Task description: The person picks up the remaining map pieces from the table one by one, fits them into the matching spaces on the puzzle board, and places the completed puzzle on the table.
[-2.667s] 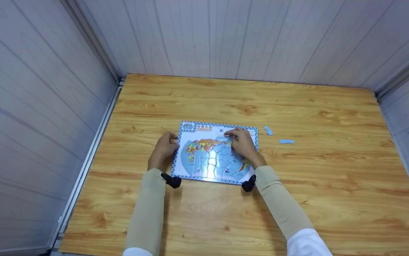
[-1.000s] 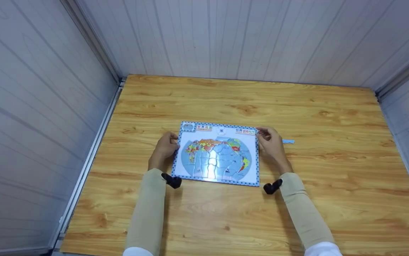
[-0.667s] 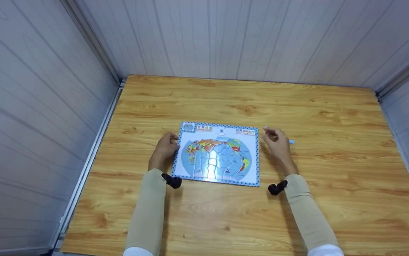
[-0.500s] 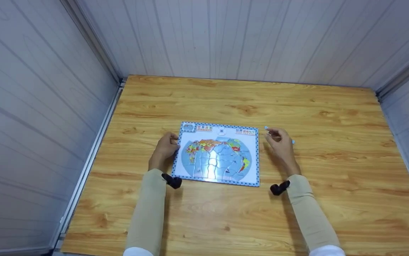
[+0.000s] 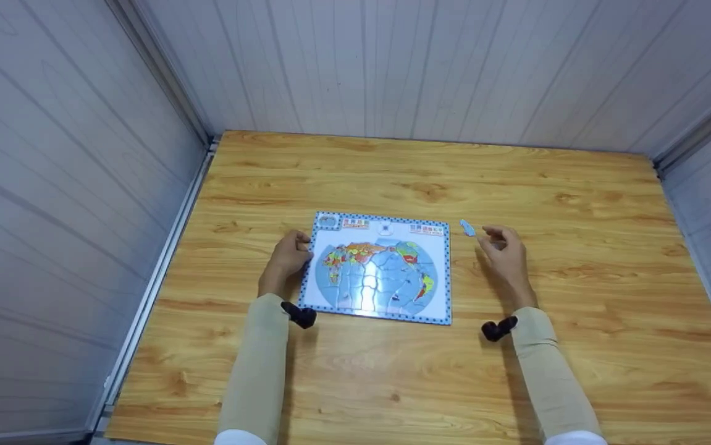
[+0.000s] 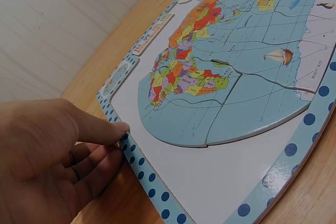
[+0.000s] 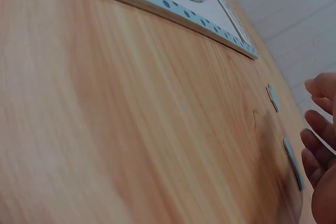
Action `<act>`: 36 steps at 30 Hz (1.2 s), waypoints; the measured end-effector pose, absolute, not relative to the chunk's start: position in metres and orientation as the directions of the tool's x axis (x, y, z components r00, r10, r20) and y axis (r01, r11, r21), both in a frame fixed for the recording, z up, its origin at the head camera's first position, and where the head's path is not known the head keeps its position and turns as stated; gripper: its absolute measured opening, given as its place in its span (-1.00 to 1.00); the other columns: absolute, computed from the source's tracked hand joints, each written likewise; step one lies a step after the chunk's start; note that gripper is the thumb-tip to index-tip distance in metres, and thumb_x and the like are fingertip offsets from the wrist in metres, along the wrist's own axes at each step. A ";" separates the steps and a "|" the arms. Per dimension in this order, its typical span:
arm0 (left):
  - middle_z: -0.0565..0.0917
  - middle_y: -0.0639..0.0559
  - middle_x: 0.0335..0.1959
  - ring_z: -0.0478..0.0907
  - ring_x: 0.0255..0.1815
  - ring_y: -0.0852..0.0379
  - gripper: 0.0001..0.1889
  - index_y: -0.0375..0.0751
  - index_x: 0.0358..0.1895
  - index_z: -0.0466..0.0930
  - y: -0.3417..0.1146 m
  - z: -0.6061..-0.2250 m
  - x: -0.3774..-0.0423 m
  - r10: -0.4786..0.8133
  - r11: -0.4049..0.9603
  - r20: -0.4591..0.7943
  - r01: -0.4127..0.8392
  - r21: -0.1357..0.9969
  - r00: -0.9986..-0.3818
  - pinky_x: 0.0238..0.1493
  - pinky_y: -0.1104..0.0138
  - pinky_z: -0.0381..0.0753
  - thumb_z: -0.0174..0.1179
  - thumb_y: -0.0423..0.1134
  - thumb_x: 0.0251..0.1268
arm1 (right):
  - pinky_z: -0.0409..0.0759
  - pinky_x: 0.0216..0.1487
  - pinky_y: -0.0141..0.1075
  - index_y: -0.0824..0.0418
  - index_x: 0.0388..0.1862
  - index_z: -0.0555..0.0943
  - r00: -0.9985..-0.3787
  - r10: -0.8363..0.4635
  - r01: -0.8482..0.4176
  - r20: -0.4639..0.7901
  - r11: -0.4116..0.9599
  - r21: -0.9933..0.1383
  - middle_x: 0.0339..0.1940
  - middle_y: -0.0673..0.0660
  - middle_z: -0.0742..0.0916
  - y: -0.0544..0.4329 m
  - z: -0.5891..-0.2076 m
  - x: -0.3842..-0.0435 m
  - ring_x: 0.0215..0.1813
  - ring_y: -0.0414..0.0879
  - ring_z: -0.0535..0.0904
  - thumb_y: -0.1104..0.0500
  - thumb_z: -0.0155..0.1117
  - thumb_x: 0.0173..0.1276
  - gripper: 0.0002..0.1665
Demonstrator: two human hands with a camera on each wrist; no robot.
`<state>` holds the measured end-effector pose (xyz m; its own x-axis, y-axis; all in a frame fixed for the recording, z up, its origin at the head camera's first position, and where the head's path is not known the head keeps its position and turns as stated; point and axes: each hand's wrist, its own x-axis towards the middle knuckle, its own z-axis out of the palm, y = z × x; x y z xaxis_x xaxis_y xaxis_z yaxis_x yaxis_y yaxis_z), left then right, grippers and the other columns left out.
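Observation:
A world map jigsaw puzzle [image 5: 380,272] with a blue dotted border lies flat on the wooden table. At its left edge my left hand [image 5: 288,253] grips the border; the left wrist view shows the thumb [image 6: 119,127] on top of the rim and the other fingers curled at its side. My right hand [image 5: 506,256] hovers right of the puzzle, fingers loosely bent and holding nothing. Just beyond its fingertips lies a small blue puzzle piece [image 5: 467,227]. A second, longer puzzle piece [image 7: 293,163] shows close by the fingers in the right wrist view; the hand hides it in the head view.
Pale panelled walls stand behind the table and along both sides, the back wall [image 5: 392,68] meeting the table's far edge. Bare wood-grain table [image 5: 608,278] extends to the right of my right arm. Each wrist carries a black camera mount [image 5: 499,329].
My right hand has left the puzzle's upper right part and moved right, past the small piece, which shows again. It now covers the longer piece. My left hand stays at the edge.

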<state>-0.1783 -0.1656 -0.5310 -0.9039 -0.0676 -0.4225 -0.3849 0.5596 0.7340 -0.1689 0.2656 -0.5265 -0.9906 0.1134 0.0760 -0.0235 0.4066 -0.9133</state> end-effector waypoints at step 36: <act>0.42 -0.08 -0.12 0.38 -0.13 0.05 -0.66 -0.24 0.17 0.34 -0.166 -0.527 -0.176 -0.046 0.504 -0.445 -0.405 0.762 -0.894 -0.13 0.29 0.39 0.05 -0.39 0.35 | 0.12 0.35 0.08 0.28 0.12 0.53 -0.971 0.237 0.118 0.012 0.526 -0.842 0.27 0.24 0.37 0.321 -0.567 -0.168 0.37 0.16 0.13 0.06 0.24 0.35 -0.55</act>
<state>-0.1761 -0.1660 -0.5268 -0.8944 -0.0464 -0.4448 -0.4054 0.5044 0.7624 -0.1677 0.3208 -0.5670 -0.9714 0.2373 0.0116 0.1183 0.5257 -0.8424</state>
